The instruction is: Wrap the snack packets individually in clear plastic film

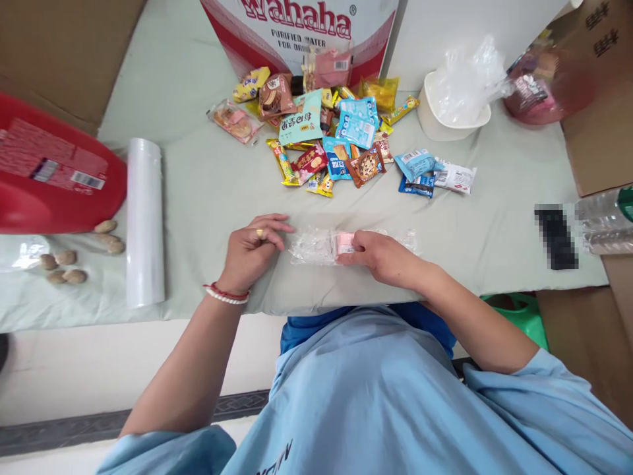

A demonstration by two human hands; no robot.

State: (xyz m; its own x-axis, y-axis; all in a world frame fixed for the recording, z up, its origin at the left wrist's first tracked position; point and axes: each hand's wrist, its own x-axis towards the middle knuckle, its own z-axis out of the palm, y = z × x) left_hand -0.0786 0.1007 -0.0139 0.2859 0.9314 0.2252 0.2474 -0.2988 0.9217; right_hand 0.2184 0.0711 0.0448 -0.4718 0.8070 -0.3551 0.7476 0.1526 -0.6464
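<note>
A clear plastic bag (pixel 312 245) lies flat near the front edge of the cloth-covered table. On it is a small pink packet (pixel 345 243), and my right hand (pixel 383 256) is closed on the packet's right side with thumb and fingers. Part of the packet is hidden under those fingers. My left hand (pixel 253 254) rests at the bag's left end, fingers loosely bent and apart, with nothing visible in it. Beyond the hands lies a pile of wrapped snacks (pixel 301 122) in many colours. Several blue and white packets (pixel 418 165) sit to its right.
A roll of clear plastic bags (pixel 144 224) stands left, beside walnuts (pixel 76 276) and a red jug (pixel 54 165). At the back are a Wahaha carton (pixel 306 30) and a white bowl (pixel 440 125) with a plastic bag. A blurred dark object (pixel 556 236) lies right, by clear bottles (pixel 601 221).
</note>
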